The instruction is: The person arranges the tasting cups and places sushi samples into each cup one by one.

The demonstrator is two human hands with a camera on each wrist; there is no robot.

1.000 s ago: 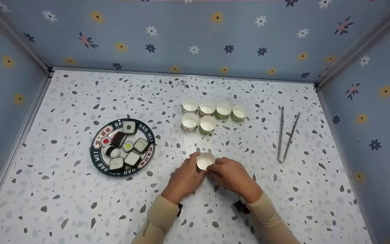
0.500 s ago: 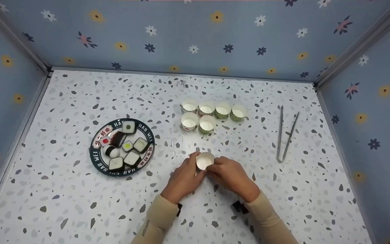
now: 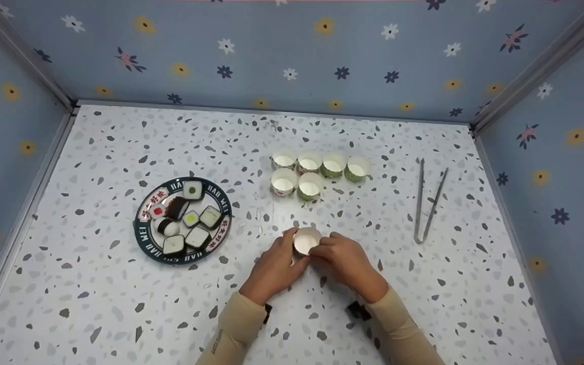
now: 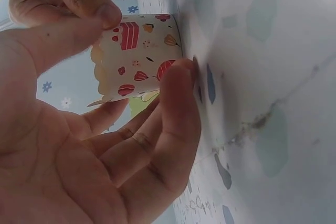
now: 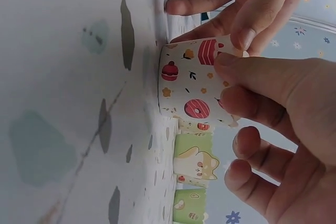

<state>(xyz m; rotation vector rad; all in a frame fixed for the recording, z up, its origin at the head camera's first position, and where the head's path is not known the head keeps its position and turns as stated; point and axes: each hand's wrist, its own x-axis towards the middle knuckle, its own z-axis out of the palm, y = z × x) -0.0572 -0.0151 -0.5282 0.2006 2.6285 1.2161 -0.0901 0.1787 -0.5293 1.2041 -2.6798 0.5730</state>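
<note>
A paper cupcake cup [image 3: 306, 243], white with red cake and doughnut prints, stands upright on the table between both hands. My left hand [image 3: 273, 267] holds it from the left, with the thumb by the scalloped rim and a fingertip low on its side in the left wrist view. From the right, my right hand [image 3: 347, 262] pinches the near part of the rim between thumb and index finger. Its other fingers are loosely bent away from the cup [image 5: 184, 85] in the right wrist view. The inside looks plain white from above.
Several more paper cups [image 3: 309, 186], some green, stand close together in two rows behind the hands. On the left, a round plate [image 3: 144, 242] with a dark green rim bears several sushi pieces [image 3: 198, 237]. Metal tongs [image 3: 418, 213] lie spread at right. Flowered walls enclose the table.
</note>
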